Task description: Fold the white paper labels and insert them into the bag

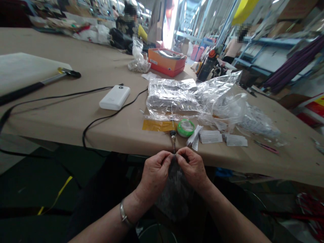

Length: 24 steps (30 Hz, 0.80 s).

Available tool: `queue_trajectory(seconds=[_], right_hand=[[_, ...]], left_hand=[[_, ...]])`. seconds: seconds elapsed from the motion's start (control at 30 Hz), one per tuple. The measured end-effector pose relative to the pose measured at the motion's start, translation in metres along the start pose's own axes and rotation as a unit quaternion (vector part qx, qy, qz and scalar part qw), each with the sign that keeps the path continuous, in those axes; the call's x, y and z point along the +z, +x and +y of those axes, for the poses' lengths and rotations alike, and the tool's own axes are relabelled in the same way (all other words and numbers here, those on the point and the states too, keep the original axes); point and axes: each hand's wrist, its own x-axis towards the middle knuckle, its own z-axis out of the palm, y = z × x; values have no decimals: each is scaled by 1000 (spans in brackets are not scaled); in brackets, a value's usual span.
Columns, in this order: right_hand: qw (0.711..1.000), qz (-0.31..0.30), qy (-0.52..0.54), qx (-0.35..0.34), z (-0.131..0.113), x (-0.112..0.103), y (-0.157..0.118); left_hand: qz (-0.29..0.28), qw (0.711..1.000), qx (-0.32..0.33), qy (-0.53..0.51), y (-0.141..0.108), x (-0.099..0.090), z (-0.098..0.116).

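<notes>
L hand (155,170) & R hand (193,168) each pinch the top edge of a thin, see-through greyish plastic bag (177,194), thumb to forefinger, close tog. Bag hangs below them, by the nr edge of the brown paper-covered table (134,135). Just beyond the fingertips: slim metal rod w/ black collar (173,136), pointing at them; can't tell if it touches the bag. Amber tape strip (154,125) L of rod; round green-and-white item (186,128) R of it, then white printed paper slips (210,136). Crinkly clear plastic packet (172,98) behind.
</notes>
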Motion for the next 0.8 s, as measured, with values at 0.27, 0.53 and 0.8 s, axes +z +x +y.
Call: queue_trajectory(seconds=[0.27, 0.53, 0.8], right_hand=[[1000, 12, -23, -15, 2, 1, 3], [998, -31, -55, -22, -3, -19, -15], [890, 56, -409, -195, 16, -66, 0]], left_hand=[[17, 1000, 2, -18, 6, 1, 1], [-15, 999, -21, -29, -8, -2, 0], [27, 998, -65, -1, -6, -9, -21]])
